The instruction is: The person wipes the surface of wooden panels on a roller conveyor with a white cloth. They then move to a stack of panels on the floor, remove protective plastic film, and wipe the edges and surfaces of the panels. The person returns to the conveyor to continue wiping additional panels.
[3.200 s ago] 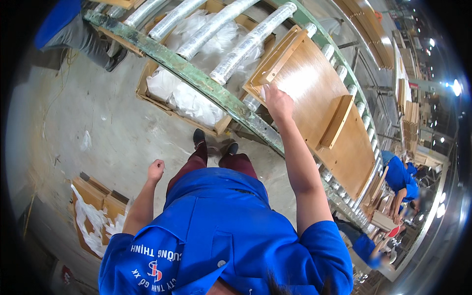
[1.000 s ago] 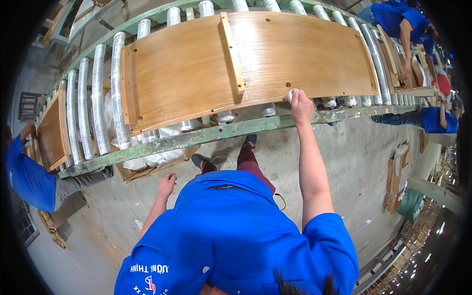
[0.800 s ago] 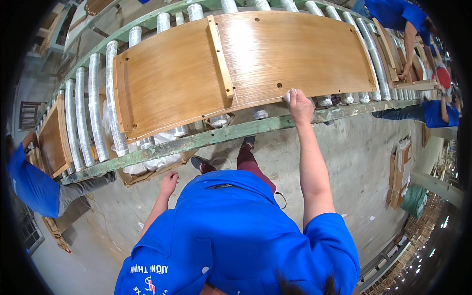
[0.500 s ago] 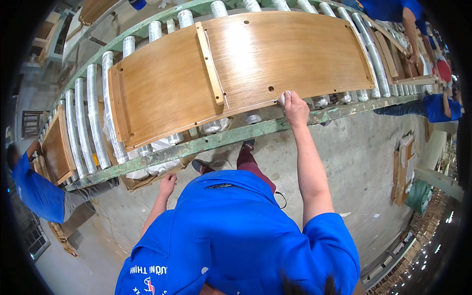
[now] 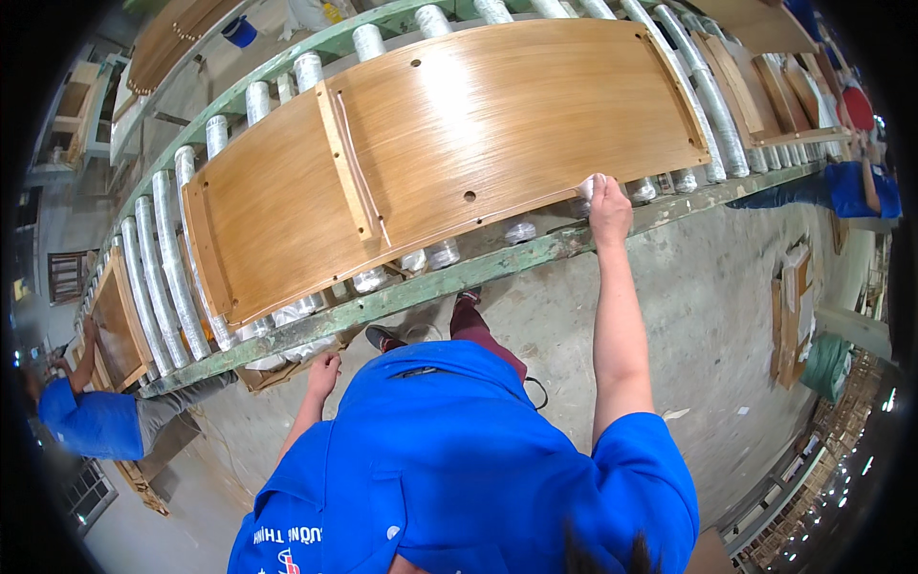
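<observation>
A long, glossy brown wooden panel [image 5: 535, 105] lies across a roller conveyor, with a cleat [image 5: 345, 158] running across it and strips at both ends. My right hand [image 5: 609, 212] is closed at its near edge, right of centre. It pinches a small crumpled white cloth [image 5: 588, 186] against that edge. Thin pale lines run beside the cleat and along the near edge. Several dark holes dot the panel. My left hand [image 5: 324, 373] hangs low, near the conveyor's front rail, its fingers curled with nothing seen in them.
The green conveyor rail [image 5: 430, 277] passes in front of me, with plastic-wrapped rollers [image 5: 170, 277] behind it. On the left a co-worker in blue [image 5: 91, 421] reaches to another panel [image 5: 120, 320]. Framed wooden pieces [image 5: 765, 91] sit farther right. A blue bucket [image 5: 239, 33] stands beyond the conveyor.
My right hand has slid right along the panel's near edge with the white cloth. The panel appears farther left in view. My left hand still hangs low.
</observation>
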A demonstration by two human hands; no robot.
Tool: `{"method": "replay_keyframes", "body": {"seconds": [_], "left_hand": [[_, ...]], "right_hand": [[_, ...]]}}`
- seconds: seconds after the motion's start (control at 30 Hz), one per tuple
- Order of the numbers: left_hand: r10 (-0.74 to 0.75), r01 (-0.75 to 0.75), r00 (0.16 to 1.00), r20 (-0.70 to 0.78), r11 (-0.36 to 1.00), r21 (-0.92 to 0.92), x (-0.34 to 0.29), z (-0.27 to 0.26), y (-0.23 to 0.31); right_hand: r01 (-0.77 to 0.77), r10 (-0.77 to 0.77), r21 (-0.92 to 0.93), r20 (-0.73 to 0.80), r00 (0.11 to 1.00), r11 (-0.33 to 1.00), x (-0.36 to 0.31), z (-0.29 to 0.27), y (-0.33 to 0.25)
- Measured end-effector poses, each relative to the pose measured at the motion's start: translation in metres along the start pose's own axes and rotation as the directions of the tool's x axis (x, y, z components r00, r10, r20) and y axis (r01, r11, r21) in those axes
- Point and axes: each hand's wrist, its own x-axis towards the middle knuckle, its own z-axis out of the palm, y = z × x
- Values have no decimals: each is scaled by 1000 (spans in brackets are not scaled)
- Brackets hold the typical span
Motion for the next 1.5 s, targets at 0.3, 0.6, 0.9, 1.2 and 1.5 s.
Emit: {"method": "replay_keyframes", "body": {"seconds": [0.3, 0.6, 0.9, 1.2, 1.5], "left_hand": [[29, -29, 1000, 5, 999, 46, 3, 20, 46], [78, -79, 997, 14, 990, 115, 4, 30, 71], [33, -35, 999, 19, 993, 114, -6, 29, 88], [30, -29, 1000, -4, 988, 151, -14, 21, 110], [34, -46, 998, 56, 970, 240, -15, 18, 138]], "right_hand": [[-109, 108, -75, -10, 994, 991, 39, -20, 62], [-61, 60, -31, -15, 998, 998, 50, -20, 73], [-166, 167, 18, -111, 980, 986, 91, -29, 113], [-296, 274, -49, -262, 925, 954, 147, -45, 179], [-406, 371, -48, -321, 871, 912, 182, -62, 222]]}}
